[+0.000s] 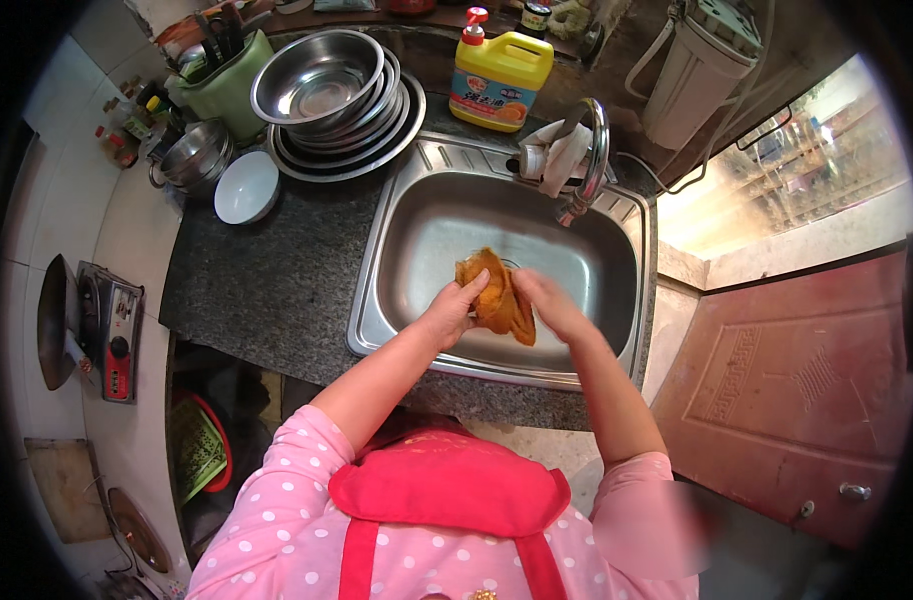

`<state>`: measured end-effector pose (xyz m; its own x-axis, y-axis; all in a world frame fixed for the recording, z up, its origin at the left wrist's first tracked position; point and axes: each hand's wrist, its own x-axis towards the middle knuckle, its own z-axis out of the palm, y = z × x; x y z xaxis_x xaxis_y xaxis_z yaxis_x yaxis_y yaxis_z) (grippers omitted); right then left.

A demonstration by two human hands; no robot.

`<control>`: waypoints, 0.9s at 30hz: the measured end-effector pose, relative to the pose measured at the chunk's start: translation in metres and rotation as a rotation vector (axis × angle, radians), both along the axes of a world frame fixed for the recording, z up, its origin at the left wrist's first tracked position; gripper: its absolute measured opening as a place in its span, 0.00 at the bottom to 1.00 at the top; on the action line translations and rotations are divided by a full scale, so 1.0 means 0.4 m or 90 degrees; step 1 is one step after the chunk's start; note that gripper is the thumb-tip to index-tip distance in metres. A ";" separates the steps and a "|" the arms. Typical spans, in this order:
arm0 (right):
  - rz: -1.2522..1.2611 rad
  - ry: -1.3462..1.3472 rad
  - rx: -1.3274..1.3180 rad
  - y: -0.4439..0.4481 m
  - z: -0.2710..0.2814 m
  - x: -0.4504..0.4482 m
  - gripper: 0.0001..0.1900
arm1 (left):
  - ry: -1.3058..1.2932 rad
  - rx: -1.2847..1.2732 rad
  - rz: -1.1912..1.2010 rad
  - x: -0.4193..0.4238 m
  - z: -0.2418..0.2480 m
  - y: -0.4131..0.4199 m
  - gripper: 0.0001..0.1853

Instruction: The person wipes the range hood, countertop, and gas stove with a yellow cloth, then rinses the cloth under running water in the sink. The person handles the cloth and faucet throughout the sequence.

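Note:
Over the stainless steel sink [426, 240], my left hand [453, 307] grips an orange-brown cloth [498, 300], its thumb on top. My right hand [550, 300] is at the cloth's right side and blurred; whether its fingers close on the cloth I cannot tell. Beyond the hands, the curved chrome faucet [599, 150] stands at the sink's back edge, and I see no stream of water from it. A pale rag [565, 161] hangs beside the faucet.
A yellow detergent jug [501, 82] with a red pump stands behind the sink. Stacked steel basins [318, 82], a white bowl [246, 187] and small steel pots [194, 157] sit on the stone counter [276, 277]. A portable gas stove [115, 330] is at far left, a reddish door [794, 397] at right.

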<state>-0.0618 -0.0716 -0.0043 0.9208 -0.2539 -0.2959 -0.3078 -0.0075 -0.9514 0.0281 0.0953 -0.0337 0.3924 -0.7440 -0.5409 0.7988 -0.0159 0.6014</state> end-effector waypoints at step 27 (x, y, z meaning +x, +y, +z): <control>-0.180 -0.041 -0.298 -0.058 -0.098 0.042 0.16 | 0.065 -0.030 0.033 0.050 -0.023 -0.216 0.21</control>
<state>-0.0450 -0.0949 -0.0434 0.8103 -0.5848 -0.0378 -0.3009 -0.3598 -0.8832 0.0480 0.0089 -0.0430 0.3752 -0.7498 -0.5451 0.8550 0.0528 0.5158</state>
